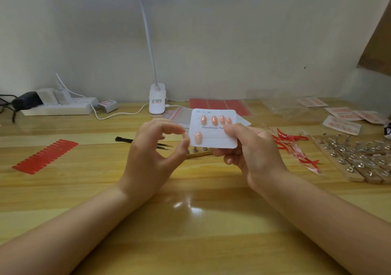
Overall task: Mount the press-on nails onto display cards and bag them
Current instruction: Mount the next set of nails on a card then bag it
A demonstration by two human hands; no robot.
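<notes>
Display card, white, printed "Handmade Na…", item in hand: we hold it raised above the wooden table, our right hand gripping its right edge, thumb on the face, fingers curled behind. Press-on nails, pink: four in the upper row, a fifth partly under the thumb; one only in the lower row. Left hand: hovers at the card's left edge, thumb and forefinger curved toward each other; whether they pinch anything we cannot tell. Step, as we judge: mounting, about half done. Next move calls for another nail, seated squarely beside the lone lower one. Also listed: tweezers lying behind the left hand; red adhesive tab sheet at left; clear bags behind the card, bagging not yet begun.
</notes>
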